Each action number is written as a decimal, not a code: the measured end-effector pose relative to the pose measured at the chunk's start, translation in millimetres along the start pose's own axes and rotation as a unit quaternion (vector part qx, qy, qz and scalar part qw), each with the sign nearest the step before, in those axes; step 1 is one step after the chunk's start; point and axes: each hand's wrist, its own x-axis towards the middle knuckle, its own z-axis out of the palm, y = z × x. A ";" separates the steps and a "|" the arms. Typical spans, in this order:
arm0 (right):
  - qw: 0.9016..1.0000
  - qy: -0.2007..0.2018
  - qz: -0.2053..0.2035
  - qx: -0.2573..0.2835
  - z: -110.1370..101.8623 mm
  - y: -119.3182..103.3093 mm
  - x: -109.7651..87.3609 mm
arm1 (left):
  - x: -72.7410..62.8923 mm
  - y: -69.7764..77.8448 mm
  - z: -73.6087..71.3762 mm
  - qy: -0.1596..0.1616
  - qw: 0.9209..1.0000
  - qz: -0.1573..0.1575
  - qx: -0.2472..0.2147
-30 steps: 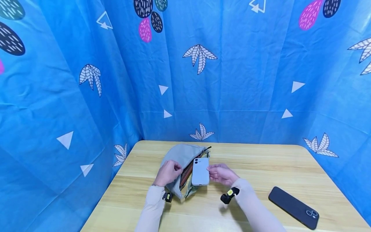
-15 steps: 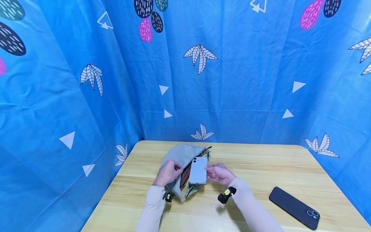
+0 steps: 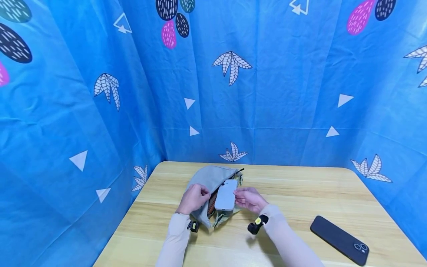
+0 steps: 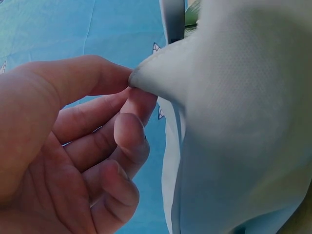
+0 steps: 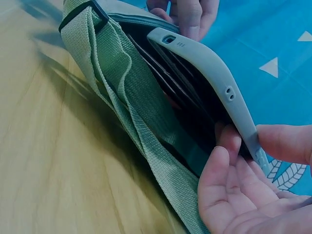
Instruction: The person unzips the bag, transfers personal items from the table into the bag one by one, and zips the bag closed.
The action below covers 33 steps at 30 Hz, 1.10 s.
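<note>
A grey-green waist bag (image 3: 211, 178) lies at the left of the table with its zipped mouth spread wide. My left hand (image 3: 195, 198) pinches the bag's near lip between thumb and forefinger, and the left wrist view shows the pinched fabric edge (image 4: 163, 73). A white phone (image 3: 225, 195) is tilted over the bag's opening, held along its right edge by the thumb and fingers of my right hand (image 3: 249, 199). In the right wrist view the pale phone case (image 5: 209, 68) leans at the mouth, beside the green webbing strap (image 5: 131, 112). Brown folded items (image 3: 212, 204) show inside the bag.
A black phone (image 3: 339, 239) lies face down at the right front of the wooden table (image 3: 293, 185). Blue patterned curtains (image 3: 280, 92) enclose the table's back and sides. A small wrist camera (image 3: 257, 224) sits on my right sleeve.
My right hand has moved left with the white phone, bringing it further over the bag's opening. My left hand has stayed on the bag's lip.
</note>
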 end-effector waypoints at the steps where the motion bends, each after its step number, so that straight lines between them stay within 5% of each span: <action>1: 1.000 0.001 -0.002 0.002 1.3 0.5 0.4 | 0.1 -0.1 0.0 0.001 1.000 0.001 0.000; 33: 0.999 0.043 -0.020 0.022 33.3 4.8 14.1 | 1.2 0.5 0.3 -0.002 1.000 0.007 -0.004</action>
